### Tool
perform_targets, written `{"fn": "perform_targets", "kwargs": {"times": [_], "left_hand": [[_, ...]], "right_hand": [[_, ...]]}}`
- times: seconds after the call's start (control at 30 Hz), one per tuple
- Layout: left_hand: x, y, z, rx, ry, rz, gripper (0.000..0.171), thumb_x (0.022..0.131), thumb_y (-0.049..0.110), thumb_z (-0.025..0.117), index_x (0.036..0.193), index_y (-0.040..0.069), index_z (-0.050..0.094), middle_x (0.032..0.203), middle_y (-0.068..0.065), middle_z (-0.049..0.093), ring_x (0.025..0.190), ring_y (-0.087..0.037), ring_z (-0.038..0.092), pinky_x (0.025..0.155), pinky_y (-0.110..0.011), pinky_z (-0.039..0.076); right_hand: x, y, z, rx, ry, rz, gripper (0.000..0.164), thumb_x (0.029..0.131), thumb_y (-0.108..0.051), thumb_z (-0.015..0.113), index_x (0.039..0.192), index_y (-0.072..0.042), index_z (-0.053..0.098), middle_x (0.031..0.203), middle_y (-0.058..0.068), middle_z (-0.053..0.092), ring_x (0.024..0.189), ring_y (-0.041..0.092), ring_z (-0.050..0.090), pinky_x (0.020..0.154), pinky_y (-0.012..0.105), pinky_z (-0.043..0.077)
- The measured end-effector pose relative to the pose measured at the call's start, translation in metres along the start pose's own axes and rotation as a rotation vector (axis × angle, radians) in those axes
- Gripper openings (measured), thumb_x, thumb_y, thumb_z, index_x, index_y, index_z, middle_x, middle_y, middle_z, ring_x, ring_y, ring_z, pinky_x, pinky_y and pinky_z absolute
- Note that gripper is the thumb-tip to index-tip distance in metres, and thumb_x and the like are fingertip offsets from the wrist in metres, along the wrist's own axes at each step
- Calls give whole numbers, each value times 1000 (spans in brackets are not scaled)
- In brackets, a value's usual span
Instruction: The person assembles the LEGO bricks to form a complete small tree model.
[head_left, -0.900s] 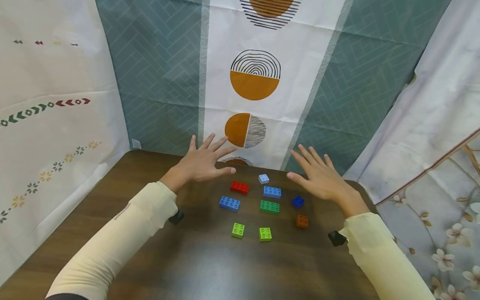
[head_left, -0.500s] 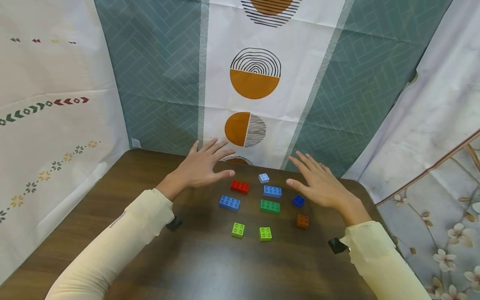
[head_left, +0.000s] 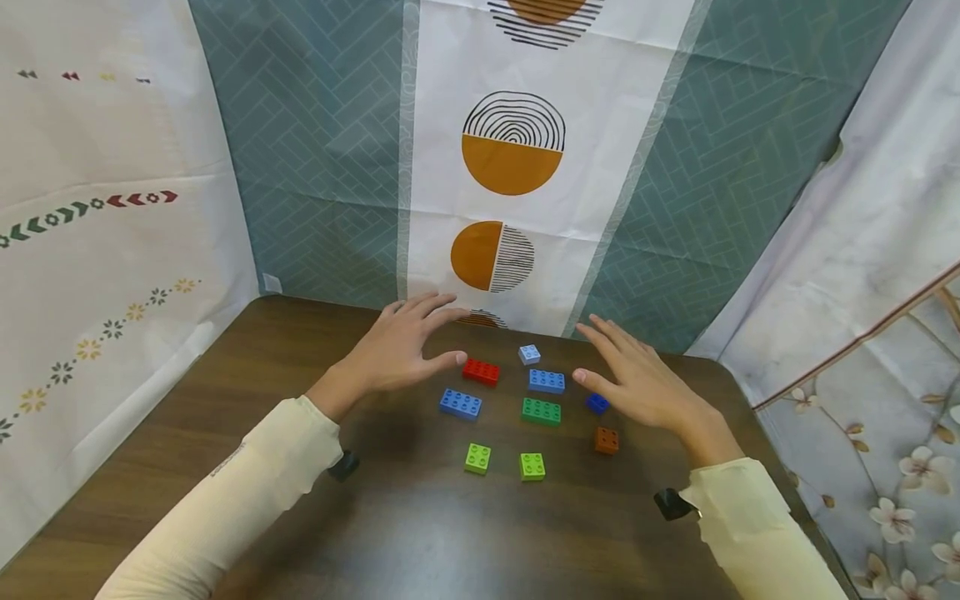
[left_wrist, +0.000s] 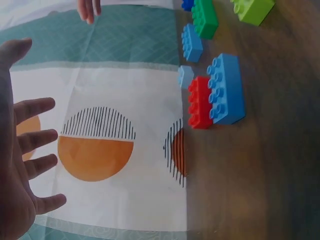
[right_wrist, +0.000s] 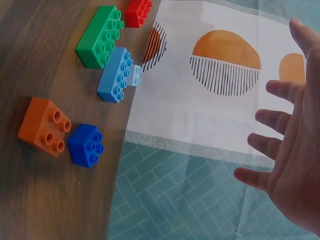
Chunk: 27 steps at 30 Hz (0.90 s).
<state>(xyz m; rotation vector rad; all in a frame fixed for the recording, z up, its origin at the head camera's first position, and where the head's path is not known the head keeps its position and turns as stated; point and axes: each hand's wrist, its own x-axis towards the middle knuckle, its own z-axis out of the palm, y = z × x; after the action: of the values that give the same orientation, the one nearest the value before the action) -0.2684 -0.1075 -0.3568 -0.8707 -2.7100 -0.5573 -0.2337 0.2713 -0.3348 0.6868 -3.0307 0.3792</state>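
Bricks on desk (head_left: 420, 533): nine, all standing apart, stud side up. Long, four: red brick (head_left: 481, 372), green brick (head_left: 542, 411), near blue brick (head_left: 460, 404), far blue brick (head_left: 547, 382). Short, five: pale brick (head_left: 529, 355) farthest back, dark blue brick (head_left: 597, 403), orange brick (head_left: 607, 440), left lime brick (head_left: 477, 458), right lime brick (head_left: 532, 467), the limes nearest the wearer.

Hands: two, both bare and raised above the desk, one each side of the group. Left hand (head_left: 393, 350): fingers spread, thumb out, grasp vacant; nearest red brick, gap seen in left wrist view. Right hand (head_left: 637, 383): likewise spread, holding nothing; in head view it partly covers dark blue brick, but right wrist view shows the two well apart.

Views: head alone takes in all nine. Left wrist: seven, one lime among them, plus right fingertips at top edge. Right wrist: six, dark blue brick fully exposed, pale brick partly behind far blue brick.

Behind desk: hanging cloth (head_left: 322, 142).
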Motion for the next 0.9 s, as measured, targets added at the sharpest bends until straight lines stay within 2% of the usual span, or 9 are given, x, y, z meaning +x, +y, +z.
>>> {"fn": "perform_targets", "kwargs": {"times": [0.2,0.47,0.73,0.9], "left_hand": [[-13,4,14,-87,-16,-9,70,92,68,55,151,32,50,163,-2,42,149,-30,41,117,-65,34],[-27,9,27,-171,-47,-37,69,92,65,59,151,30,51,161,-2,45,148,-31,42,119,-69,32],[-38,11,39,-192,-63,-52,67,92,62,62,150,30,53,160,-1,46,147,-30,42,117,-66,35],[-39,15,47,-210,-94,-58,69,90,63,64,148,29,53,159,-1,48,145,-30,45,116,-65,39]], "right_hand": [[-5,4,7,46,1,13,77,103,-60,47,166,-25,20,175,9,14,158,45,18,115,81,18],[-9,4,22,78,16,3,77,102,-60,50,165,-26,21,174,9,18,156,46,24,115,81,20],[-10,0,39,118,0,9,77,101,-60,51,165,-29,21,173,9,20,157,45,23,114,83,18],[-13,-3,48,142,-8,2,78,100,-60,55,164,-27,24,172,9,24,157,43,26,116,80,21]]}}
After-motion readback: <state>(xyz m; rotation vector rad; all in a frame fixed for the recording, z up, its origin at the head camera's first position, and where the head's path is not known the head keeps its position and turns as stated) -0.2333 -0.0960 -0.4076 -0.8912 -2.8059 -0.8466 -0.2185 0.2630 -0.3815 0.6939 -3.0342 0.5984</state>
